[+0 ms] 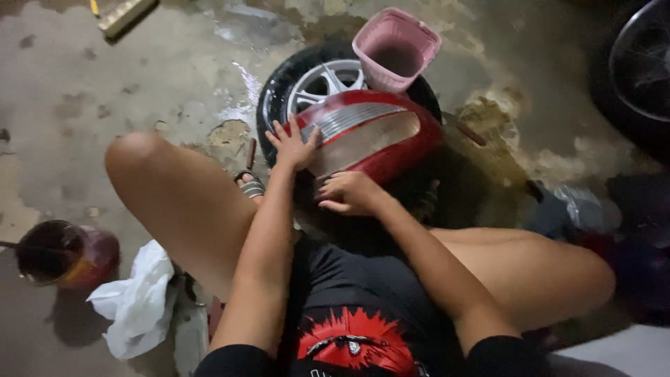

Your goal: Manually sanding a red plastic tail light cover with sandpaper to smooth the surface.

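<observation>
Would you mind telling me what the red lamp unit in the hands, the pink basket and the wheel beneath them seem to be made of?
Tail-lamp unit: glossy moulded plastic, judging by its red shine and its clear ribbed and frosted panels.
Pink basket: matte plastic, with thin ribbed walls.
Wheel: silvery spokes, probably painted alloy, inside a dull black rubber tyre.

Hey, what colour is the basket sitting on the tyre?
Pink. The basket rests on the tyre, seen best in the head view.

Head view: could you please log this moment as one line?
left hand: flat on red tail light | right hand: at its lower edge | light rests over wheel
</observation>
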